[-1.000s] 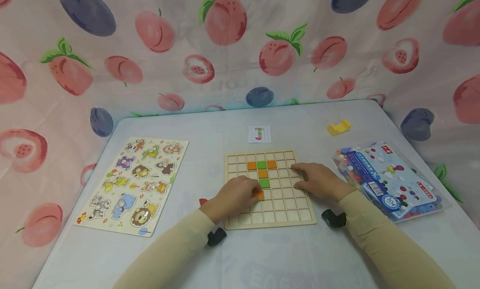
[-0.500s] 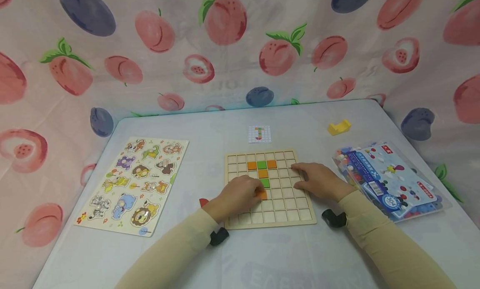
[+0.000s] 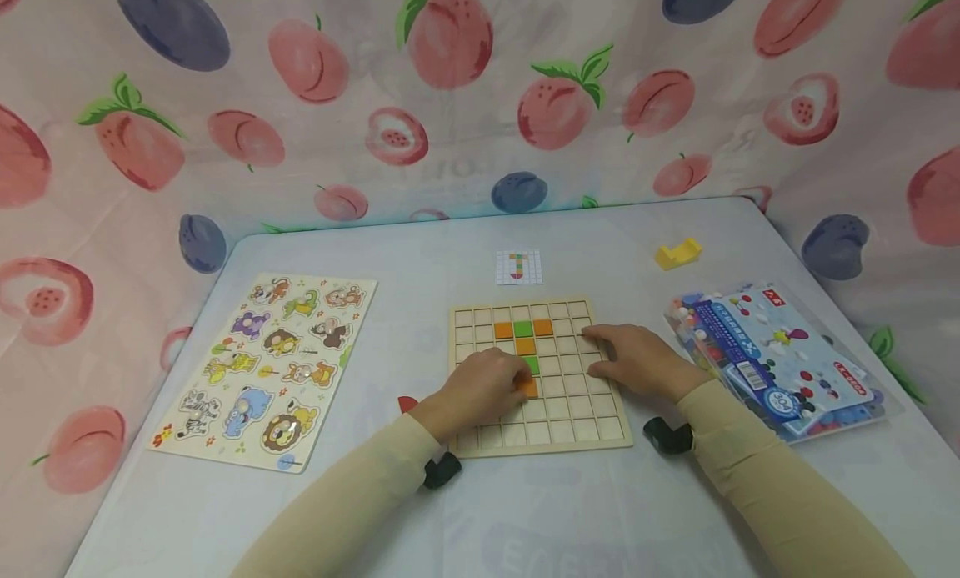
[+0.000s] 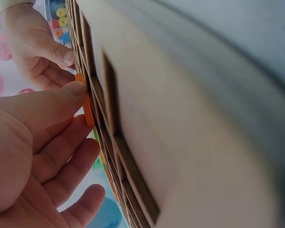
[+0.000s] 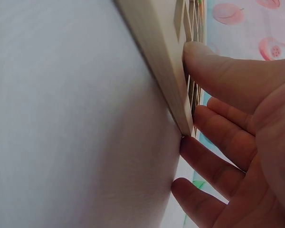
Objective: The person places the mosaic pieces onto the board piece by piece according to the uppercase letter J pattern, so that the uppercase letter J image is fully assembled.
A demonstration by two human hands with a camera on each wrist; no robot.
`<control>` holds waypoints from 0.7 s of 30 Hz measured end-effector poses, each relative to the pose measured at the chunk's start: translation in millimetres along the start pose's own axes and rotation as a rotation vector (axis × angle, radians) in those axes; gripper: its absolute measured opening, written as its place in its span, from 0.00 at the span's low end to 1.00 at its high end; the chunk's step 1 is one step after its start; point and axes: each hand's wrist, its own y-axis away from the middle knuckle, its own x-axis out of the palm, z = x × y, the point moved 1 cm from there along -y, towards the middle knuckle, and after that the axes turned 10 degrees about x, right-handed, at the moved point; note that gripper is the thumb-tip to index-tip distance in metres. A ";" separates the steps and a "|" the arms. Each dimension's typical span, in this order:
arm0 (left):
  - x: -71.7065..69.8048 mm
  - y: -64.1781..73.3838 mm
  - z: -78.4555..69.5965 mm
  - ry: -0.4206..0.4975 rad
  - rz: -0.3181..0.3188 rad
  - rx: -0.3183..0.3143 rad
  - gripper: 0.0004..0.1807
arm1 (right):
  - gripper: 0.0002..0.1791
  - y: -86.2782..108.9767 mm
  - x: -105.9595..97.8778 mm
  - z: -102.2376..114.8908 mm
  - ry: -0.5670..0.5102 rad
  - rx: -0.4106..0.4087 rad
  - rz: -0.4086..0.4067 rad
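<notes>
The orange tile [image 3: 529, 388] is at your left hand [image 3: 483, 386], over the cell nearest you below the lower green tile [image 3: 533, 364] on the wooden grid board [image 3: 551, 453]. Your right hand [image 3: 641, 361] is well apart from that tile, at the board's right side. Your left thumb and forefinger pinch the tile by its edges, while the other fingers are loosely spread. Your right hand grasps nothing: its thumb and fingertips rest against the board with the fingers parted and mostly straight.

From overhead, your left hand covers part of the tile; the left wrist view shows it edge-on, close against the grid, though you cannot tell whether it is fully seated. The right wrist view shows your thumb on the board's face and a finger beneath it at the corner. Only the head view shows the pattern card [image 3: 518, 267] beyond the board, the red piece [image 3: 407, 404] beside your left wrist and the animal puzzle [image 3: 262, 374] farther left.
</notes>
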 end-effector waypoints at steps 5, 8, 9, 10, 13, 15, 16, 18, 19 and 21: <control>-1.1 1.1 -0.9 0.004 -0.018 0.026 0.10 | 0.33 0.6 -0.7 0.3 -0.007 -0.015 -0.004; -1.0 0.9 -0.8 0.004 -0.027 0.029 0.10 | 0.33 1.2 -1.5 1.4 -0.008 -0.023 -0.003; -0.8 0.6 -0.6 0.001 -0.030 0.027 0.10 | 0.33 1.5 -2.0 1.5 -0.007 -0.025 -0.002; -0.7 0.5 -0.5 -0.002 -0.034 0.024 0.10 | 0.33 1.4 -2.0 1.5 -0.008 -0.024 -0.001; -0.7 0.0 -0.2 -0.012 -0.043 0.012 0.11 | 0.33 1.4 -1.8 1.3 -0.007 -0.021 -0.001; -0.8 -0.3 0.1 -0.019 -0.044 0.004 0.11 | 0.33 1.0 -1.5 0.4 -0.007 -0.016 0.000; -1.1 -0.3 0.1 -0.021 -0.044 0.000 0.11 | 0.33 0.9 -1.1 0.1 -0.009 -0.012 0.001; -1.5 -0.4 0.4 -0.020 -0.043 -0.006 0.11 | 0.33 1.0 -1.1 -0.2 -0.010 -0.013 0.001; -1.7 -0.4 0.6 -0.020 -0.044 -0.008 0.10 | 0.33 1.0 -1.0 -0.3 -0.011 -0.014 0.001; -2.0 -0.5 1.0 -0.017 -0.046 -0.014 0.10 | 0.33 1.2 -0.9 -0.4 -0.016 -0.018 -0.002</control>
